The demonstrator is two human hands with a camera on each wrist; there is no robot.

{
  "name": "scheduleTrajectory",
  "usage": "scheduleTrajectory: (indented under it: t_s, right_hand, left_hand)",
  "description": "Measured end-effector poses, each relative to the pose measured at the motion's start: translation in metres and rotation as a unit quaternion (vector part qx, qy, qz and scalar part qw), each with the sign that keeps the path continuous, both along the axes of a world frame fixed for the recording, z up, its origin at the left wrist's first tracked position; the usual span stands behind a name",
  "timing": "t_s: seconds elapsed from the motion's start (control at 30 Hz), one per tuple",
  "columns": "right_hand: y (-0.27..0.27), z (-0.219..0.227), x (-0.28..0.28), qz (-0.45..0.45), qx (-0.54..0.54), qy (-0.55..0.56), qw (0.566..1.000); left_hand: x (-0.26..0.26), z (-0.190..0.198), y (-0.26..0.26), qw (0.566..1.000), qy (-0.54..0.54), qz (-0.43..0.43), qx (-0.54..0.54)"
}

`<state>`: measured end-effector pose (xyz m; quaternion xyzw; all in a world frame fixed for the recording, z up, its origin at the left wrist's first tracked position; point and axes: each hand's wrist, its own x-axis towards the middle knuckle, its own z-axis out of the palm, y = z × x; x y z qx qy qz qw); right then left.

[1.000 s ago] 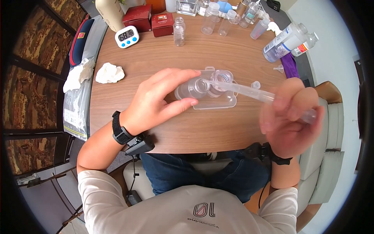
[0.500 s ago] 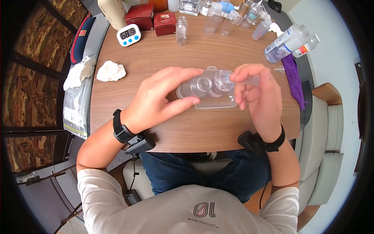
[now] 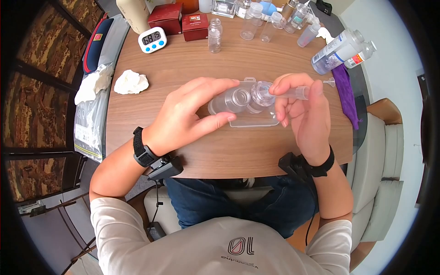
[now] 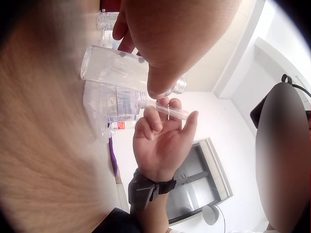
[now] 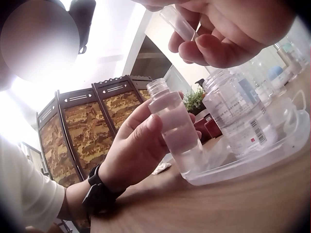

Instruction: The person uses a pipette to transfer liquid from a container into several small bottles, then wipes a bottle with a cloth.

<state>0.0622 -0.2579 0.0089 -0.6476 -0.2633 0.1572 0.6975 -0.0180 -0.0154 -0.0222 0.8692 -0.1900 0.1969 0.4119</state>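
In the head view, the left hand (image 3: pixel 185 107) is at the centre of the frame with its thumb and fingers curved around a clear bottle (image 3: pixel 225 102); the thumb lies on the near side and the fingers on the far side. The bottle's mouth is uncovered. In the right wrist view that bottle stands upright, partly filled with clear liquid, at the front edge of a clear plastic tray (image 5: pixel 272 162).

The right hand (image 3: pixel 306 114), right of centre in the head view, pinches a translucent plastic tube (image 3: pixel 295 93), the index finger and thumb near it and the other fingers curled. The tube slants toward the mouth of a labelled clear bottle (image 3: pixel 261 99), which stands on the tray between the two hands, just beside the gripped bottle. Whether the tube's tip is inside the mouth is hard to tell. Neither hand grips the labelled bottle.

Toward the upper left of the head view are a white timer (image 3: pixel 152 40) and a crumpled white tissue (image 3: pixel 131 82). A small empty-looking bottle (image 3: pixel 215 36) stands near the top centre beside a red box (image 3: pixel 195 27), and a purple cloth (image 3: pixel 347 94) and a small funnel (image 3: pixel 329 82) lie at the upper right.
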Motion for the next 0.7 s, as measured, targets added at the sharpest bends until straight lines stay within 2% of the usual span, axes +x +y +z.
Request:
scheduleTrajectory:
  t_s: [0.3,0.37,0.5,0.7]
  right_hand:
    - [-0.002,-0.001,0.004,0.028,0.043,0.037,0.998]
    - [-0.001,0.001,0.003,0.009,0.008,0.02,1.0]
    - [-0.001,0.003,0.007,0.008,0.012,0.02,1.0]
    - [-0.009,0.011,0.006,-0.005,0.06,0.037,0.997]
  left_hand:
    - [0.0,0.0,0.0,1.0,0.004,0.001,-0.001]
    - [0.0,0.0,0.0,1.0,0.006,0.001,-0.001]
    - [0.0,0.001,0.0,1.0,0.014,0.001,0.005]
    - [-0.001,0.001,0.0,1.0,0.015,0.002,0.0]
